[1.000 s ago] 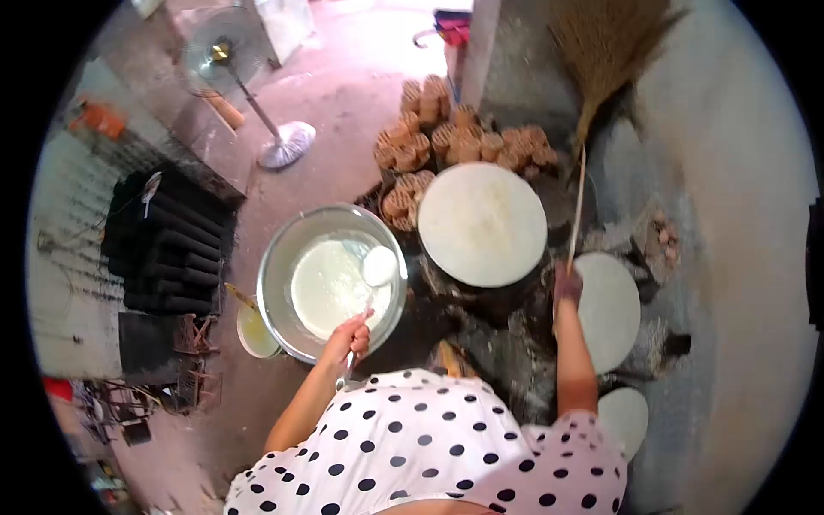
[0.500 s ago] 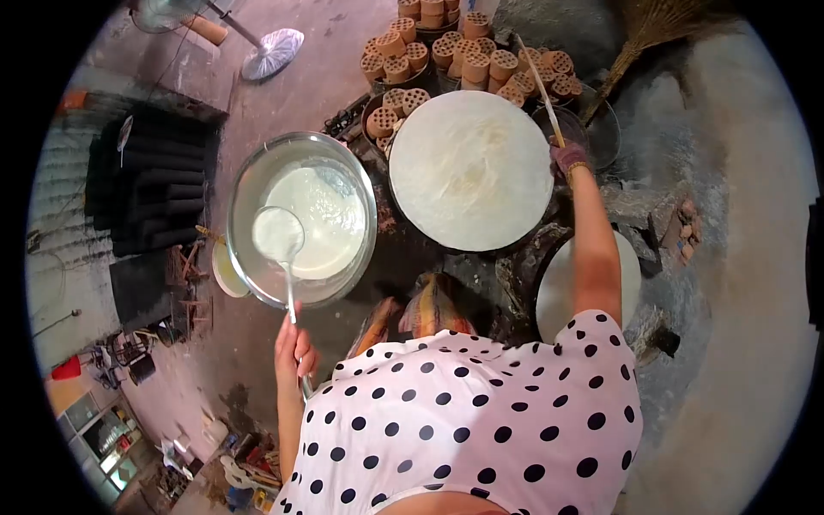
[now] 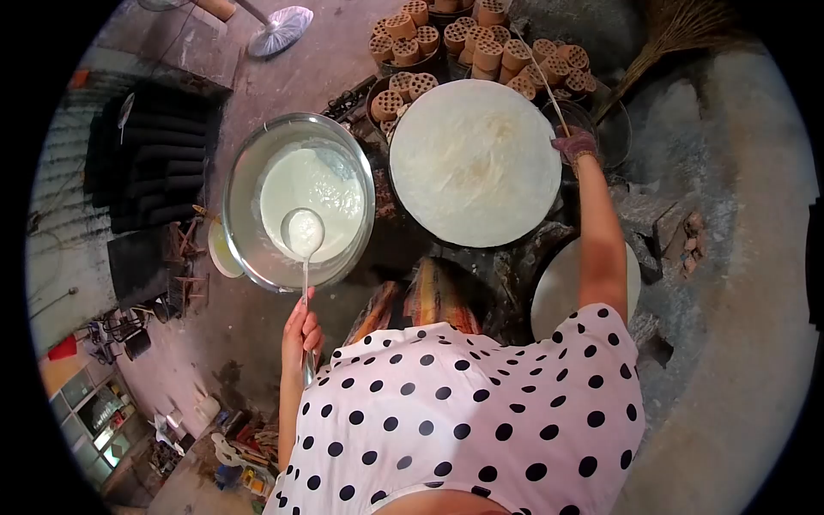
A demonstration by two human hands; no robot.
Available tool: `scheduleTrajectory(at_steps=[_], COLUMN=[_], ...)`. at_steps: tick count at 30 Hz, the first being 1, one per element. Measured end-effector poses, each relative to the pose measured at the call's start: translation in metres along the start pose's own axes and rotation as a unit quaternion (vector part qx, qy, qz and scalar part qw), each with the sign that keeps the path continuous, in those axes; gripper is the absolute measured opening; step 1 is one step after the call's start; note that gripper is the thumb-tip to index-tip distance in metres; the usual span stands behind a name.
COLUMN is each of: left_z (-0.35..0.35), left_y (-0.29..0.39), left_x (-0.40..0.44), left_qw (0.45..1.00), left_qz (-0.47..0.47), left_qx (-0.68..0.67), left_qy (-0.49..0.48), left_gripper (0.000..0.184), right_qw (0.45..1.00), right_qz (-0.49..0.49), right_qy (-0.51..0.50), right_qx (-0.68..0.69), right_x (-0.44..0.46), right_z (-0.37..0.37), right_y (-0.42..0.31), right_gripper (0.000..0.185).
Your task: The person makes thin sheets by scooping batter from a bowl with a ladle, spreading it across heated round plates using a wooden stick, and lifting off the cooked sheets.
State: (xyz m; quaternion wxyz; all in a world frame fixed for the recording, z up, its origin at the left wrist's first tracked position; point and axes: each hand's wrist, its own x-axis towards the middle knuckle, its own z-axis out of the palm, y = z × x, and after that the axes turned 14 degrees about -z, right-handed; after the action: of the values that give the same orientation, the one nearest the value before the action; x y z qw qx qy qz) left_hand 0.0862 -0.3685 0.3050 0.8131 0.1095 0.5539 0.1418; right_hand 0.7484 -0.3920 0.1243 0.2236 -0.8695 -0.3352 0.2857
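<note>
My left hand (image 3: pixel 302 335) is wrapped round the handle of a metal ladle (image 3: pixel 305 273). The ladle's bowl, with white batter in it, is at the near side of the white batter (image 3: pixel 300 184) inside a large metal basin (image 3: pixel 240 245). My right hand (image 3: pixel 576 144), in a purplish glove, grips a long thin stick (image 3: pixel 547 81) that points away from me. That hand is beside the right rim of a big round griddle (image 3: pixel 468 163) with a pale surface and whitish streaks. I cannot tell whether the stick touches anything.
Several perforated clay-coloured briquettes (image 3: pixel 487 56) are piled behind the griddle. A second pale round surface (image 3: pixel 558 287) lies under my right arm. A straw broom (image 3: pixel 639 64) leans at the back right, and a fan stand's wrapped base (image 3: pixel 281 33) is at the back left.
The ladle's bowl has moved right within the basin, over the batter. My right hand keeps its grip on the stick beside the griddle. The whole view has shifted slightly.
</note>
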Motion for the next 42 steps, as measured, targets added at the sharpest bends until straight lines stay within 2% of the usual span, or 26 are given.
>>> scheduleTrajectory(at_steps=[4, 6, 7, 9, 10, 12, 23, 25, 27, 28, 29, 31, 32, 33, 34, 35, 36, 37, 38, 39, 40, 41, 42], left_z=[0.003, 0.005, 0.006, 0.007, 0.008, 0.006, -0.018, -0.025, -0.031, -0.031, -0.031, -0.033, -0.034, -0.033, -0.023, -0.025, -0.028, -0.032, -0.033, -0.038, -0.043, -0.045, -0.047], left_y=[0.001, 0.006, 0.008, 0.011, 0.012, 0.014, 0.028, 0.032, 0.040, 0.047, 0.053, 0.060, 0.063, 0.069, 0.075, 0.079, 0.083, 0.087, 0.091, 0.093, 0.094, 0.098, 0.098], left_x=[0.002, 0.005, 0.005, 0.005, 0.005, 0.006, 0.003, 0.003, 0.001, -0.004, -0.010, -0.024, -0.032, -0.040, -0.049, -0.043, -0.034, -0.026, -0.016, -0.004, 0.009, 0.021, 0.030], left_qw=[1.000, 1.000, 1.000, 1.000, 1.000, 1.000, 0.998, 0.998, 0.998, 0.993, 0.984, 0.978, 0.992, 0.977, 0.957, 0.956, 0.960, 0.960, 0.969, 0.963, 0.966, 0.964, 0.958], left_qz=[0.007, 0.009, 0.003, -0.001, -0.001, 0.002, 0.021, 0.021, 0.022, 0.008, -0.008, 0.015, 0.091, 0.169, 0.186, 0.191, 0.164, 0.135, 0.102, 0.100, 0.058, 0.012, -0.008], left_qx=[-0.012, -0.009, -0.009, -0.010, -0.009, -0.012, -0.032, -0.039, -0.046, -0.097, -0.146, -0.167, -0.023, 0.120, 0.220, 0.218, 0.227, 0.242, 0.216, 0.236, 0.220, 0.208, 0.224], left_qy=[0.001, 0.008, 0.008, 0.006, 0.007, 0.008, -0.047, -0.047, -0.044, -0.072, -0.100, -0.127, -0.086, -0.044, 0.036, 0.030, 0.001, -0.029, -0.067, -0.084, -0.124, -0.163, -0.178], left_gripper=[0.037, 0.037, 0.037, 0.037, 0.037, 0.037, 0.037, 0.037, 0.037, 0.039, 0.040, 0.042, 0.042, 0.042, 0.044, 0.044, 0.044, 0.044, 0.043, 0.043, 0.042, 0.040, 0.039], right_qw=[0.997, 0.996, 0.996, 0.995, 0.995, 1.000, 0.995, 0.986, 0.980, 0.975, 0.972, 0.937, 0.936, 0.965, 0.967, 0.966, 0.957, 0.957, 0.959, 0.912, 0.896, 0.880, 0.819], right_qz=[-0.019, 0.047, 0.046, 0.004, 0.002, 0.008, -0.048, -0.100, -0.138, -0.170, -0.179, -0.100, -0.103, -0.056, 0.005, 0.065, 0.048, 0.081, 0.038, 0.106, 0.162, 0.148, 0.176], right_qy=[0.028, -0.018, -0.017, -0.020, -0.018, 0.008, 0.068, 0.132, 0.138, 0.143, 0.134, 0.161, 0.168, 0.156, 0.142, 0.127, 0.164, 0.159, 0.205, 0.234, 0.263, 0.366, 0.365], right_qx=[0.074, 0.077, 0.078, -0.100, -0.100, -0.022, 0.051, 0.035, 0.033, 0.031, 0.072, 0.293, 0.293, 0.205, 0.211, 0.216, 0.232, 0.227, 0.193, 0.319, 0.319, 0.265, 0.407], right_x=[-0.013, -0.024, -0.022, -0.017, -0.021, -0.040, -0.085, -0.110, -0.128, -0.139, -0.158, -0.151, -0.142, -0.129, -0.133, -0.137, -0.174, -0.193, -0.209, -0.223, -0.259, -0.275, -0.326], right_z=[-0.003, -0.011, -0.009, -0.001, -0.004, -0.012, -0.035, -0.043, -0.060, -0.072, -0.090, -0.122, -0.133, -0.133, -0.117, -0.101, -0.074, -0.047, -0.006, 0.045, 0.077, 0.126, 0.139], right_y=[-0.008, -0.032, -0.030, -0.025, -0.029, -0.044, -0.090, -0.117, -0.136, -0.149, -0.176, -0.167, -0.136, -0.090, -0.067, -0.044, -0.054, -0.042, -0.019, 0.011, -0.010, 0.000, -0.048], right_gripper=[0.049, 0.054, 0.054, 0.055, 0.055, 0.056, 0.042, 0.039, 0.038, 0.038, 0.035, 0.033, 0.033, 0.033, 0.034, 0.036, 0.038, 0.037, 0.037, 0.037, 0.041, 0.037, 0.035])
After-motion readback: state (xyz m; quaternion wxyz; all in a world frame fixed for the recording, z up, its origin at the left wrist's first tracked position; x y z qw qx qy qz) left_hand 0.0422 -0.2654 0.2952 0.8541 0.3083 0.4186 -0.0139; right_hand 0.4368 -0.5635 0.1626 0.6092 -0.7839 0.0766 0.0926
